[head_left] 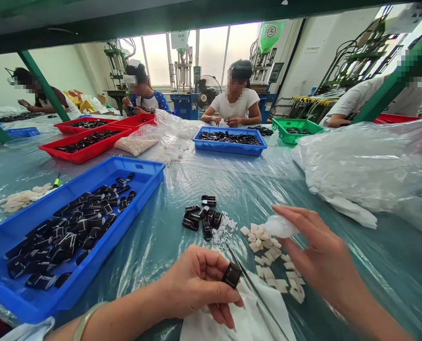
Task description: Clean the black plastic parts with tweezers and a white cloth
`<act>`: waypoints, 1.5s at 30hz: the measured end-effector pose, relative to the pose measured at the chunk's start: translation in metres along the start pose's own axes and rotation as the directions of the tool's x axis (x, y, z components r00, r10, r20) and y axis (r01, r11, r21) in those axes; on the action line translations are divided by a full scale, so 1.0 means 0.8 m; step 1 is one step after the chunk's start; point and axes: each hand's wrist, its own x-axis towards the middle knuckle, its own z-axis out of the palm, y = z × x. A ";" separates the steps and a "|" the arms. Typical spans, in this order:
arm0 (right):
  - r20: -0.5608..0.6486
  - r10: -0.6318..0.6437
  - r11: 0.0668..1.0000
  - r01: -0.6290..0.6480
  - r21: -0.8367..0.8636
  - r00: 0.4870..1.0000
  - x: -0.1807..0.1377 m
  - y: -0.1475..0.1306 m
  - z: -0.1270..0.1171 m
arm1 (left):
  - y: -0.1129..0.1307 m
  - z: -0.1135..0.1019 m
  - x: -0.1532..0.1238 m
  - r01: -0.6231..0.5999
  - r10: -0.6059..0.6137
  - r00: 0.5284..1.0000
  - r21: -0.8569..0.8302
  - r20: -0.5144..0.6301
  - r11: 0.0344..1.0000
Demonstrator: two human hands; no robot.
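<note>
My left hand (200, 284) is closed, pinching a small black plastic part (231, 275) between thumb and fingers above a white cloth (239, 322). To its right, my right hand (317, 251) has its thumb and fingers around a small translucent white bottle (282, 226), which lies tilted with its narrow end to the left. Metal tweezers (253, 286) rest across the cloth, beside my left fingertips. Cream-coloured small pads (267, 251) are scattered under and below the bottle. Farther forward lie several black parts (202, 215) beside a heap of tiny white bits (225, 229).
A large blue tray (132, 166) of black parts stands at my left. Ahead are another blue tray (230, 149), red trays (79, 154) and a green tray (285, 124). Plastic bags (367, 166) bulge at right. A green beam (143, 21) crosses overhead. Several people sit around the table.
</note>
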 end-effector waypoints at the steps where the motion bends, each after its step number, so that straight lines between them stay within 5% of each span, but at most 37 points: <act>1: -0.008 -0.102 0.994 0.101 -0.037 0.995 -0.003 -0.008 -0.001 | -0.001 0.000 0.000 0.000 0.000 1.000 0.002 0.004 1.000; 4: -0.006 -0.383 0.909 0.376 -0.180 0.924 -0.009 -0.024 0.000 | -0.002 -0.001 0.001 0.003 -0.003 1.000 0.012 0.004 1.000; 7: 0.023 -0.466 0.858 0.457 -0.235 0.885 -0.012 -0.033 0.001 | -0.002 -0.001 0.002 0.006 -0.006 1.000 0.026 0.003 1.000; 23: 0.070 -0.529 0.793 0.522 -0.314 0.846 -0.028 -0.044 -0.002 | -0.001 0.001 0.001 0.018 -0.019 1.000 0.056 0.016 0.998; 45: 0.001 -0.473 0.866 0.464 -0.187 0.881 -0.022 -0.048 0.001 | 0.000 0.002 0.001 0.019 -0.018 1.000 0.065 -0.013 0.998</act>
